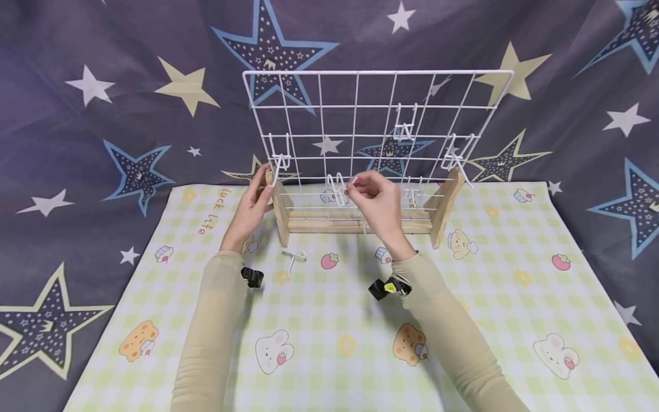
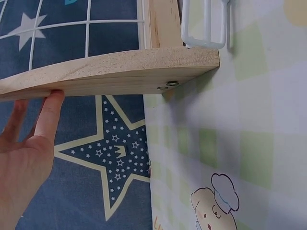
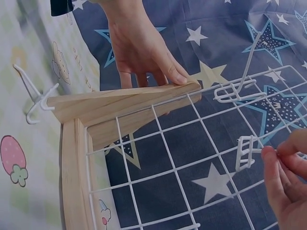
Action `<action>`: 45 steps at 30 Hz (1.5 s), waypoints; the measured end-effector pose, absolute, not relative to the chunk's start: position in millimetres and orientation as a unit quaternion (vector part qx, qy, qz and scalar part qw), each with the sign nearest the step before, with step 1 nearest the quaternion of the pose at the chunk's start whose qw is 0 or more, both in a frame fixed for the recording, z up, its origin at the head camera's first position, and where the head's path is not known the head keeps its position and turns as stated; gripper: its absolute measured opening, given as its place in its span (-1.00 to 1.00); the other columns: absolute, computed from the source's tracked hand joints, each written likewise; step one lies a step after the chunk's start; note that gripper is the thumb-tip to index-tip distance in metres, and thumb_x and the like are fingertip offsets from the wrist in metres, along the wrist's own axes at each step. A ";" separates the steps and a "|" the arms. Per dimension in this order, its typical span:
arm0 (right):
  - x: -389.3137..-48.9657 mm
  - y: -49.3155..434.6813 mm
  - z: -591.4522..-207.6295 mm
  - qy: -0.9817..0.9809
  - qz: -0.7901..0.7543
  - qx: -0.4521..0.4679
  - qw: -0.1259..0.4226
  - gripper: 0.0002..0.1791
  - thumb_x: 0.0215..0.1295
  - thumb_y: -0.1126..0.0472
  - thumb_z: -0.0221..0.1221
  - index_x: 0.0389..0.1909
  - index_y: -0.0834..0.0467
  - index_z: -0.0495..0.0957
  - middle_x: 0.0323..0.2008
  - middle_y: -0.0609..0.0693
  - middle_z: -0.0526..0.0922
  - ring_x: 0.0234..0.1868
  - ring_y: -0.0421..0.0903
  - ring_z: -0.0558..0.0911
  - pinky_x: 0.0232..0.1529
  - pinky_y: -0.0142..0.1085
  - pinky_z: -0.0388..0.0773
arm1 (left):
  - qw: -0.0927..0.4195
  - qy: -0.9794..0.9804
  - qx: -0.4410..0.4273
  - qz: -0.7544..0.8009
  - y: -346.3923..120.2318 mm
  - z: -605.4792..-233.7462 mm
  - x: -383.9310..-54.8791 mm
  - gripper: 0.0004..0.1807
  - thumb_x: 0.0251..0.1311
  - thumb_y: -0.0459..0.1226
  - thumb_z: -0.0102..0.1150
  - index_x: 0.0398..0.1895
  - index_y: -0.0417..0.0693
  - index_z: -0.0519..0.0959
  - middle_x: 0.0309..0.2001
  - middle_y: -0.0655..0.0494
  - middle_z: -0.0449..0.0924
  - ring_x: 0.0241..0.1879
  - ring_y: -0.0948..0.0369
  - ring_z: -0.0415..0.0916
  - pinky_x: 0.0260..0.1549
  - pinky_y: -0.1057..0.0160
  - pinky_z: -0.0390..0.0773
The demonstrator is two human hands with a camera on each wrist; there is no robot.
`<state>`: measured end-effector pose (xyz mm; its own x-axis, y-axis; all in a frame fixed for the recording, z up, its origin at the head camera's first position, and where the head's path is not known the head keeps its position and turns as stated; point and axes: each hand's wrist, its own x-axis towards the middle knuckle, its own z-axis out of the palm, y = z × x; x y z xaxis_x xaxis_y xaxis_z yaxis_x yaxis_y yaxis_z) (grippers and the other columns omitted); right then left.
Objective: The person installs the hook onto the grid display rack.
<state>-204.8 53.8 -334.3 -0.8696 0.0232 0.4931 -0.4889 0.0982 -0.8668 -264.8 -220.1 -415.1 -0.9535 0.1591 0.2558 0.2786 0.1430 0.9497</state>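
A white wire grid panel (image 1: pixel 355 135) stands on a wooden base (image 1: pixel 360 226) with two wooden side pieces. My left hand (image 1: pixel 252 206) grips the left side piece (image 2: pixel 110 72), its fingertips against the outer face in the left wrist view. At the lower middle of the grid, my right hand (image 1: pixel 378 203) pinches the prong of a white wire hook (image 3: pixel 245 153) between thumb and forefinger. The hook's bracket lies against the grid wires. Another loose hook (image 1: pixel 294 256) rests on the tablecloth in front of the left side piece.
Several white hooks hang on the grid, among them a left hook (image 1: pixel 280 162), an upper hook (image 1: pixel 404 125) and a right hook (image 1: pixel 454 157). A checked tablecloth (image 1: pixel 329 309) covers the table. Behind it hangs a dark star-patterned cloth (image 1: pixel 154 34).
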 end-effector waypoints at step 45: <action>-252.0 14.5 -365.4 -0.729 0.621 0.199 0.208 -0.96 0.14 0.47 0.27 -0.40 0.36 0.59 -0.40 0.16 0.70 -0.44 -0.04 0.68 -0.37 -0.37 0.66 | 0.046 -0.752 -0.149 -0.640 -222.3 -418.5 -266.2 -0.41 0.51 -0.23 -0.22 0.55 0.10 -0.01 0.33 -0.22 0.18 0.15 0.08 0.33 0.10 -0.16 0.44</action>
<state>-252.0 14.5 -365.4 -0.8349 -0.0315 0.5495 -0.5475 0.1491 -0.8234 -266.2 -222.3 -418.5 -0.9513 0.1652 0.2603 0.2834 0.1366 0.9492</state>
